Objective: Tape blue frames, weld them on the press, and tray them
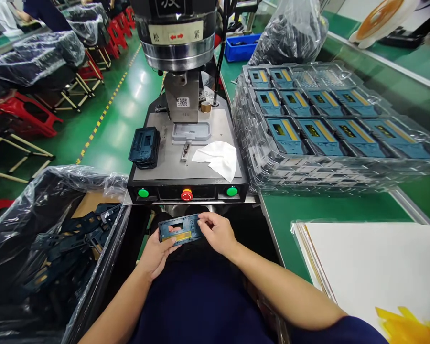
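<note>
A dark blue plastic panel [193, 228] with a rectangular opening and a yellow strip is held in front of my body, below the press's front edge. My left hand [158, 251] grips its left end, thumb on the strip and fingers behind. At the right end, my right hand [218, 233] pinches the panel's edge between thumb and fingers. Beyond them, the press head [181, 95] stands above a pale fixture [191, 133] on the metal plate. A stack of similar dark panels [144, 147] sits at the plate's left side, and a white cloth [218, 157] lies at its right.
Two green buttons [143, 192] flank a red stop button [187, 194]. Stacked clear trays [254, 165] with panels stand right. A plastic-lined bin [109, 248] of dark parts is at left. White sheets [372, 267] and yellow strips [410, 327] lie lower right.
</note>
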Tool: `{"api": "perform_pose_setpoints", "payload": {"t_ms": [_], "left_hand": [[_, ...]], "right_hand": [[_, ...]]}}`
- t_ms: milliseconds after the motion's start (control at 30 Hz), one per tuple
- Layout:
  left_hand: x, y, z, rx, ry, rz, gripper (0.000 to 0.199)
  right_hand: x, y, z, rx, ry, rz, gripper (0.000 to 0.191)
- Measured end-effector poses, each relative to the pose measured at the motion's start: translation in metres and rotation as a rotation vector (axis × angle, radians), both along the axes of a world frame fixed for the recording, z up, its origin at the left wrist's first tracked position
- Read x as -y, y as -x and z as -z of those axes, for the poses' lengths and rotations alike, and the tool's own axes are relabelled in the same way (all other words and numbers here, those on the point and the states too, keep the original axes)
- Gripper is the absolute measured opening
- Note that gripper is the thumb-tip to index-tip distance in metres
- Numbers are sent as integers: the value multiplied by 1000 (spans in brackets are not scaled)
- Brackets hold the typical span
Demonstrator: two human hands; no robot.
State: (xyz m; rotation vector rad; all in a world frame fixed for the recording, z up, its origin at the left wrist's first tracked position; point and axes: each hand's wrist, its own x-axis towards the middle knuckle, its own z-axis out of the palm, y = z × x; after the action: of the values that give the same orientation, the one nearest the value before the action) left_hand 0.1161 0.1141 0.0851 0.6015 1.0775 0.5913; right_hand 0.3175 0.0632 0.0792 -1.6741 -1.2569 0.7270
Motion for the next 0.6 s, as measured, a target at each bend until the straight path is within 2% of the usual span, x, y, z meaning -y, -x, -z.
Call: {"api": "perform_pose_setpoints", "payload": {"t_ms": [67, 133, 200, 267, 433, 500, 600], "left_hand": [[0, 2, 0, 6, 7, -11, 45], [0, 3, 1, 19, 18, -16, 44], [1, 5, 1, 35, 29, -14, 45], [1, 6, 0, 43, 36, -3, 45], [1, 7, -8, 33, 8, 52, 42], [-4, 11, -10, 33, -48, 63, 42], [-20, 27, -4, -83, -190, -21, 49]], "right_hand": [[-1, -5, -2, 113, -120, -90, 24], [0, -8, -3, 242, -220, -248, 45], [1, -9, -1, 353, -261, -402, 67], [2, -9, 2, 424, -258, -491, 74], [1, -7, 5, 448, -249, -501, 71], [-2, -9, 0, 439, -259, -474, 71], [-10, -19, -14, 434, -295, -425, 72]]}}
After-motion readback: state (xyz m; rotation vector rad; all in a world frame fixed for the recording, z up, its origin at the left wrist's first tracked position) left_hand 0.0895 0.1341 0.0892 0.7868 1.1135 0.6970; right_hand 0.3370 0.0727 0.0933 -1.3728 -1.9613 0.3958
